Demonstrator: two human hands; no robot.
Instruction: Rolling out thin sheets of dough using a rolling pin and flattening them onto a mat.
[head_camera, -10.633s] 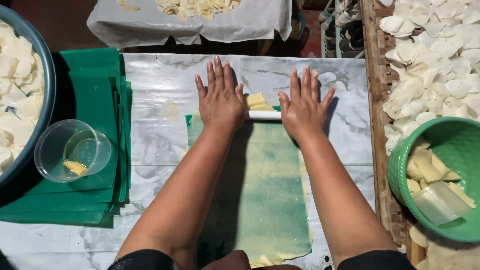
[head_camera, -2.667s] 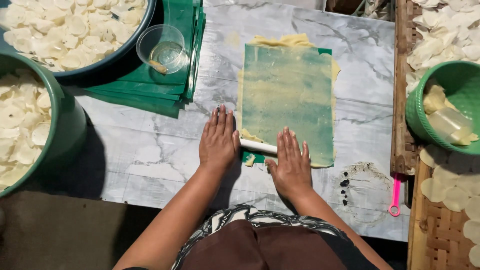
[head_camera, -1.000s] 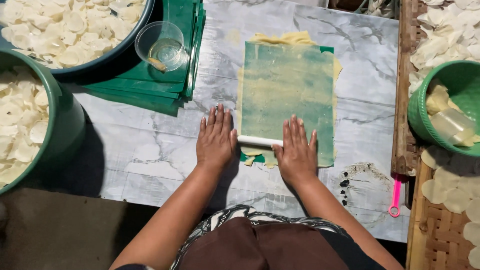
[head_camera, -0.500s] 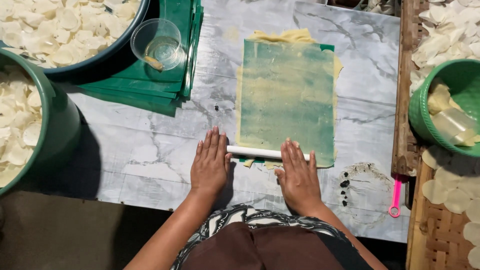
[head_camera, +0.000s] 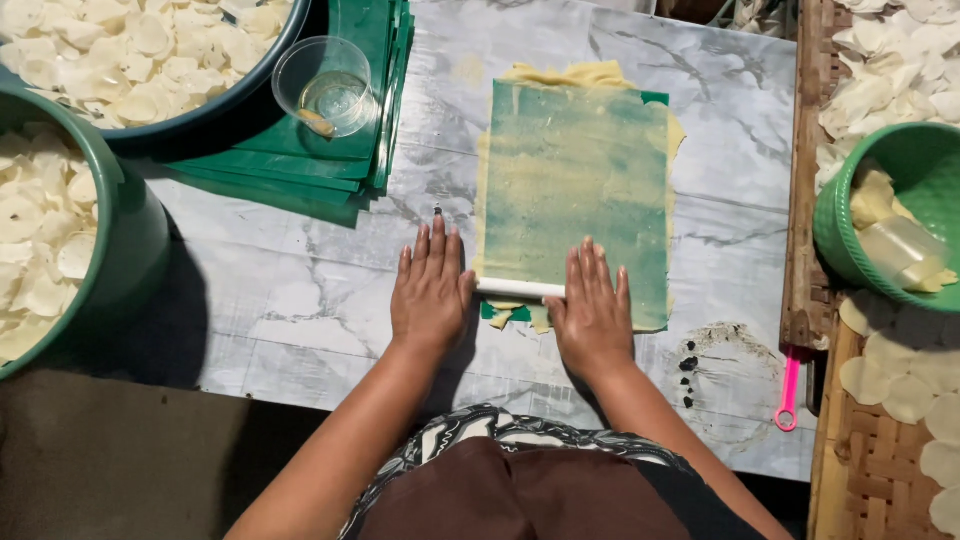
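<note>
Pressing palms-down with fingers extended toward 12 o'clock, the left hand (head_camera: 430, 295) and right hand (head_camera: 592, 315) lie flat and open on a white rolling pin (head_camera: 518, 289), at the 6 o'clock edge of the green sheet (head_camera: 575, 190) covering dough on the marble table (head_camera: 300, 300).

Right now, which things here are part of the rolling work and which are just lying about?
In use: left hand, right hand, white roller, green sheet over thin dough.
Lying about: plastic cup, stacked green sheets, pink tool, green basket.
</note>
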